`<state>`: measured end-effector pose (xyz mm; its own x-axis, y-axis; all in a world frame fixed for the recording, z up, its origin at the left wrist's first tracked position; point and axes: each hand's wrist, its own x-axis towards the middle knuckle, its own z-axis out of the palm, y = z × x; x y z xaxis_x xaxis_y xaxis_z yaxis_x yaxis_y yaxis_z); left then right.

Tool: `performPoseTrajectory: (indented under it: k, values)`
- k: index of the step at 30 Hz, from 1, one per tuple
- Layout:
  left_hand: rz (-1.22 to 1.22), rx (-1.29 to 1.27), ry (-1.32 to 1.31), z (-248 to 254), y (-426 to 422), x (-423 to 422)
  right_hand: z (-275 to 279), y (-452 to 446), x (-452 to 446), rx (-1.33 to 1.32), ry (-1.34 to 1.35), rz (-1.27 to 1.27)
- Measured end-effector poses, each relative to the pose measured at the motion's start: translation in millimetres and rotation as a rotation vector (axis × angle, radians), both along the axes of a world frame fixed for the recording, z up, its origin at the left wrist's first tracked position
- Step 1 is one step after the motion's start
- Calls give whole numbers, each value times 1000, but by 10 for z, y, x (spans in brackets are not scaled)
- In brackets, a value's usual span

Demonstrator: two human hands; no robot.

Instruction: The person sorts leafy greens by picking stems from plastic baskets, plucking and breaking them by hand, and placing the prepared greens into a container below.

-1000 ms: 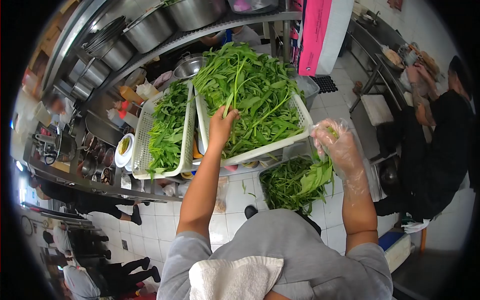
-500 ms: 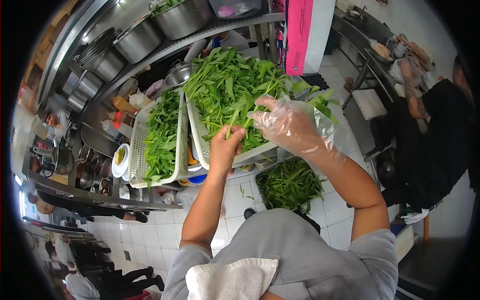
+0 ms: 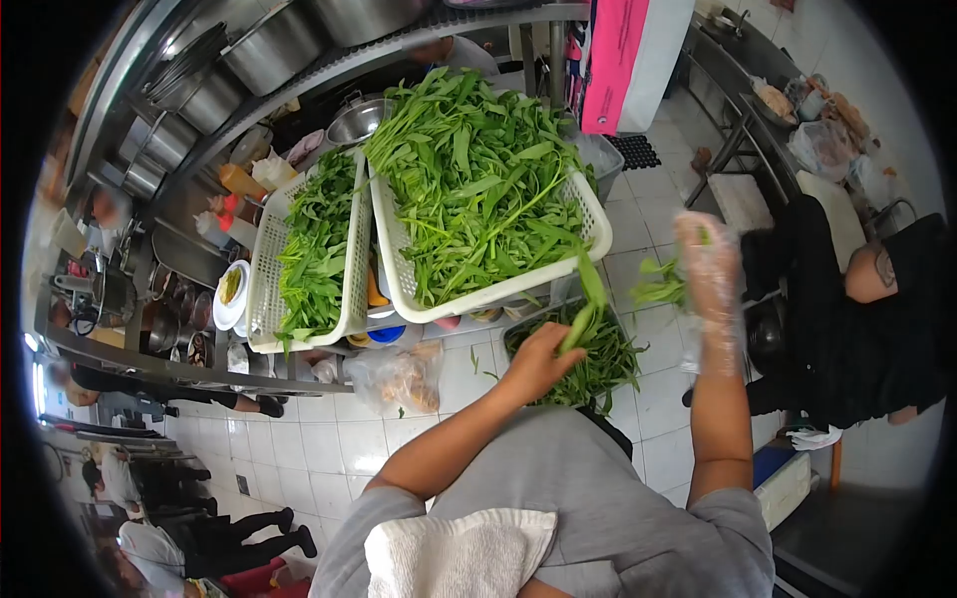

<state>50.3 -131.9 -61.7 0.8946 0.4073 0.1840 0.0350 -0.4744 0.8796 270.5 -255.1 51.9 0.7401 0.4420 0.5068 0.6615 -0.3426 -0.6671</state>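
Note:
My left hand (image 3: 541,361), bare, is closed on a green leafy stem (image 3: 590,304) above a dark bin of greens (image 3: 605,357) on the floor. Off to the right, my right hand (image 3: 710,264) in a clear plastic glove is closed on a small bunch of leafy greens (image 3: 658,285) that hangs out to its left. A large white basket (image 3: 596,224) is heaped with long green leaves (image 3: 478,189). Beside it on the left stands a narrower white basket (image 3: 261,289) with more leafy greens (image 3: 319,249).
Steel pots (image 3: 274,48) line the upper shelf. A clear plastic bag (image 3: 399,377) hangs below the baskets. At the right a person in black (image 3: 877,329) is beside a steel counter (image 3: 773,70). Other people stand at the lower left.
My left hand has moved from the large basket down to above the bin with a stem. My right hand has swung right, away from the basket, with greens in it.

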Motion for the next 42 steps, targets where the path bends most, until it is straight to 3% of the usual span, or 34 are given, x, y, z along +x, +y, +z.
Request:
performPoseTrajectory:
  k: [2,4,7,9,10,11,12,14,16,17,19,20,21,22,24,28,30,31,32,34,35,39,41,42]
  values:
    - [-52,76,-43,-37,-23,35,74,-216,84,53,30,16]
    - [-124,228,-82,121,136,125,112,-400,41,-10,401,-21]
    - [64,16,70,682,643,296,-2,-579,-61,-27,363,78]
    - [215,301,-75,775,1054,494,33,-607,-170,-88,331,195]
    - [263,447,36,739,1255,599,38,-580,-193,-82,329,194]
    - [313,593,147,649,1418,683,41,-543,-202,-77,152,296]
    - [313,598,142,556,1515,734,43,-493,-215,-72,-27,396]
    - [231,759,618,373,1634,812,86,-365,-272,-56,9,397]
    - [239,795,638,307,1625,807,152,-273,-319,-162,-134,298]
    - [248,825,624,272,1639,801,152,-207,-312,-92,-182,322]
    - [259,857,612,225,1646,776,145,-85,-276,-47,-48,350]
    - [268,845,583,195,1644,750,151,-16,-288,-3,87,379]
    - [281,832,554,162,1647,726,349,94,-414,33,492,359]
    - [288,830,556,131,1662,713,328,204,-398,32,490,366]
    - [267,810,516,93,1695,697,186,478,-284,-46,-25,408]
    - [276,749,330,448,1570,584,24,995,-221,-197,-338,450]
    - [285,665,197,678,1436,461,-76,1201,-204,-273,-734,406]
    - [311,676,111,779,1355,411,-101,1353,-204,-203,-545,441]
    - [318,674,111,834,1306,369,-133,1384,-188,-203,-548,448]
    - [313,610,-183,909,1235,266,-155,1430,-182,-310,-703,524]
    - [343,585,-183,940,1161,215,-185,1435,-204,-146,-627,610]
    - [367,534,-299,946,878,26,-21,1129,-380,-165,-536,623]
    - [331,529,-336,972,718,-57,68,937,-404,-158,-292,609]
    - [287,525,-373,956,632,-81,103,865,-435,-163,-291,613]
